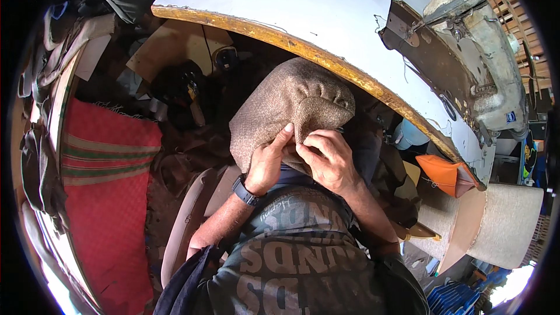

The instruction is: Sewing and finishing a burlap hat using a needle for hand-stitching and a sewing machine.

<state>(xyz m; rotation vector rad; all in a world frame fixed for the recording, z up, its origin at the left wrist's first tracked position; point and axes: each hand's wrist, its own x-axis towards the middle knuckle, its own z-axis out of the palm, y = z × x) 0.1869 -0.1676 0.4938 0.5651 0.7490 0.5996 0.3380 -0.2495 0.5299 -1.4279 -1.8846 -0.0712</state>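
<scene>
A brown woven fabric cover (265, 108), rounded and gathered into puckers along its upper right, rests over my lap against the table edge. My left hand (268, 160) grips its near edge, the thumb pressed on top of the cloth and the other fingers hidden underneath. Close beside it, my right hand (329, 160) pinches the same edge between thumb and curled fingers. Whether a needle or thread is in that pinch is too small to make out. A dark watch (245, 191) circles my left wrist.
A white-topped table (280, 0) with a worn wooden edge curves ahead. On its right stands an old sewing machine (487, 58). An orange piece (446, 175) hangs below the right corner, near a beige roll of material (507, 221). Red striped cloth (108, 198) lies at left.
</scene>
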